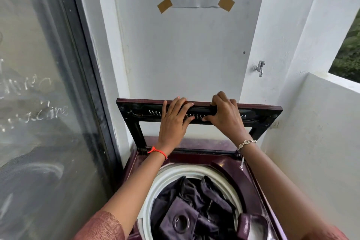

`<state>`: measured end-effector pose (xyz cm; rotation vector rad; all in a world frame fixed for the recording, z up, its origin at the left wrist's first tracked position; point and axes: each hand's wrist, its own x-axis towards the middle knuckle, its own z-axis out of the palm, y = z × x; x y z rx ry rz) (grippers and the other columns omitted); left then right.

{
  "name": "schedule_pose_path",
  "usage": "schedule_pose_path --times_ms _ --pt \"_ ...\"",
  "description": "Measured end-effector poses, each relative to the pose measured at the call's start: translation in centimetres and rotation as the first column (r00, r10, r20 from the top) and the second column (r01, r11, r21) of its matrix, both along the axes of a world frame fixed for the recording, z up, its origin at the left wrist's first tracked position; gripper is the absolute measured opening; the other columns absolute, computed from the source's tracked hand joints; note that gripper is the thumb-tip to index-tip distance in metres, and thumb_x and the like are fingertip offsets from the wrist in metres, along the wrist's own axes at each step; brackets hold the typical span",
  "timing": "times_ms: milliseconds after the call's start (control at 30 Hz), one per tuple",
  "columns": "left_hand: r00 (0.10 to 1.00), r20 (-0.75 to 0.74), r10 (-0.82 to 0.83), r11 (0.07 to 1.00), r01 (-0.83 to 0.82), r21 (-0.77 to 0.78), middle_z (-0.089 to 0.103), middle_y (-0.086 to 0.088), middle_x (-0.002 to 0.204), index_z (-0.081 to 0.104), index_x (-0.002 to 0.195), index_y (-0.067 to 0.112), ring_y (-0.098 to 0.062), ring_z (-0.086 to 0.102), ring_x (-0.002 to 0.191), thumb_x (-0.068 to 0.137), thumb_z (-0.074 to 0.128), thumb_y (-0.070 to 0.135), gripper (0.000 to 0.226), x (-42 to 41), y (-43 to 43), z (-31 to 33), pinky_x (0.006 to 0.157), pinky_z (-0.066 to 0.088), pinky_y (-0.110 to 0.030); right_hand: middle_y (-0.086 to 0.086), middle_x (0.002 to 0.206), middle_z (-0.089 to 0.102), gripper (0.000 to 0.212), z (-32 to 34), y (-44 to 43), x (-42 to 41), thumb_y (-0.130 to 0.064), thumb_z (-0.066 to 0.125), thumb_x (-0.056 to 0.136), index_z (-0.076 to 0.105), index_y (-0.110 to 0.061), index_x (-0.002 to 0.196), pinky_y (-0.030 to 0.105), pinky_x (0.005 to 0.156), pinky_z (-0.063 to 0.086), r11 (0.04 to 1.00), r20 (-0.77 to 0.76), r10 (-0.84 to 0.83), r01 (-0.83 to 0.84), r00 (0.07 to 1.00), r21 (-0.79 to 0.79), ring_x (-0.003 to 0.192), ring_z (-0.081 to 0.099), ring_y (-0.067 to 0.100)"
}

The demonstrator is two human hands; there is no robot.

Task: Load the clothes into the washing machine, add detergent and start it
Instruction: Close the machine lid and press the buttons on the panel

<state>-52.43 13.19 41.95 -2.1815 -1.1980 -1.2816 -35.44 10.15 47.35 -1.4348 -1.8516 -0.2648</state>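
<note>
Here the maroon top-loading washing machine (253,187) stands in a white-walled corner with its lid (140,112) raised upright at the back edge. Both hands are on the lid's top rail near its middle. The left hand (173,121) lies against it with fingers spread and nearly straight, tips reaching the top edge. The right hand (226,117) grips the rail, fingers curled over the top and thumb underneath. Dark clothes (194,206) fill the white-rimmed drum (175,173) below. A metal tap (260,68) juts from the right wall.
</note>
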Motion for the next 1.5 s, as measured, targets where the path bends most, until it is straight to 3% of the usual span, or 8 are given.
schedule_pose_path --times_ms 167,300,500,633,833,1000,1333,1500 --pt "0.998 -0.041 -0.045 0.996 0.048 0.074 0.066 0.004 0.114 0.056 0.115 0.023 -0.014 0.056 0.111 0.082 0.055 0.036 0.035 -1.5 -5.0 -1.5 0.111 0.022 -0.038 0.004 0.087 0.060 0.050 -1.5 -5.0 -0.4 -0.027 0.082 0.059 0.049 -0.010 0.092 0.035 0.076 0.033 0.988 0.044 0.002 0.005 0.999 -0.157 0.081 0.051 0.027" --pt "0.976 -0.208 -0.068 0.995 0.081 0.056 0.069 0.005 0.107 0.062 0.118 0.023 -0.013 0.064 0.100 0.080 0.055 0.036 0.041 -3.0 -9.3 -3.6 0.104 0.031 -0.037 0.001 0.102 0.070 0.056 -4.2 -9.3 -0.9 -0.036 0.074 0.067 0.052 -0.024 0.118 0.034 0.091 0.035 0.963 0.181 0.047 0.004 0.982 -0.271 0.101 0.060 0.025" --pt "0.916 -0.311 -0.253 0.964 0.213 -0.158 0.072 0.007 0.103 0.065 0.116 0.026 -0.011 0.069 0.088 0.071 0.071 0.032 0.045 -4.8 -14.2 -7.8 0.078 0.045 -0.025 -0.002 0.101 0.070 0.043 -8.9 -13.8 -1.1 -0.028 0.076 0.067 0.065 -0.024 0.109 0.033 0.073 0.045 0.876 0.110 0.138 -0.069 0.984 -0.478 0.097 0.063 0.024" --pt "0.889 -0.340 -0.307 0.922 0.190 -0.336 0.073 0.004 0.093 0.070 0.110 0.022 -0.012 0.070 0.077 0.060 0.085 0.028 0.053 -5.5 -16.6 -11.4 0.057 0.054 -0.021 0.002 0.102 0.070 0.045 -13.4 -15.8 -1.2 -0.019 0.079 0.067 0.066 -0.014 0.110 0.033 0.081 0.051 0.776 -0.019 0.199 -0.169 0.980 -0.608 0.094 0.064 0.019" --pt "0.891 -0.272 -0.363 0.720 0.083 -0.689 0.062 0.001 0.118 0.053 0.131 0.022 -0.016 0.057 0.107 0.086 0.062 0.030 0.046 -5.8 -18.5 -14.5 0.088 0.043 -0.028 -0.002 0.093 0.056 0.047 -18.3 -17.2 -1.1 -0.033 0.070 0.079 0.061 -0.012 0.120 0.022 0.076 0.037 0.685 -0.095 0.195 -0.205 0.976 -0.699 0.084 0.046 0.011" --pt "0.914 -0.164 -0.371 0.572 0.085 -0.816 0.057 0.002 0.122 0.052 0.132 0.023 -0.014 0.053 0.111 0.091 0.056 0.031 0.042 -6.0 -18.8 -15.2 0.092 0.037 -0.023 0.005 0.094 0.060 0.041 -20.3 -17.1 -1.1 -0.033 0.065 0.084 0.062 -0.010 0.119 0.028 0.079 0.042 0.638 -0.128 0.185 -0.218 0.974 -0.739 0.084 0.045 0.013" --pt "0.833 -0.320 -0.452 0.649 0.061 -0.759 0.051 -0.008 0.131 0.043 0.139 0.016 -0.022 0.050 0.118 0.093 0.027 0.044 0.056 -6.9 -19.2 -17.1 0.101 0.041 -0.032 0.011 0.089 0.061 0.030 -22.1 -17.8 -0.9 -0.021 0.063 0.087 0.065 -0.012 0.115 0.022 0.074 0.036 0.705 -0.160 0.226 -0.275 0.961 -0.654 0.076 0.047 0.013" --pt "0.825 -0.322 -0.464 0.633 0.055 -0.772 0.049 -0.007 0.137 0.042 0.140 0.015 -0.021 0.047 0.126 0.094 0.021 0.045 0.059 -6.9 -19.5 -18.1 0.108 0.036 -0.033 0.008 0.088 0.062 0.028 -23.4 -18.6 -0.9 -0.027 0.060 0.086 0.069 -0.012 0.108 0.037 0.075 0.049 0.782 -0.072 0.246 -0.242 0.967 -0.575 0.082 0.057 0.026"
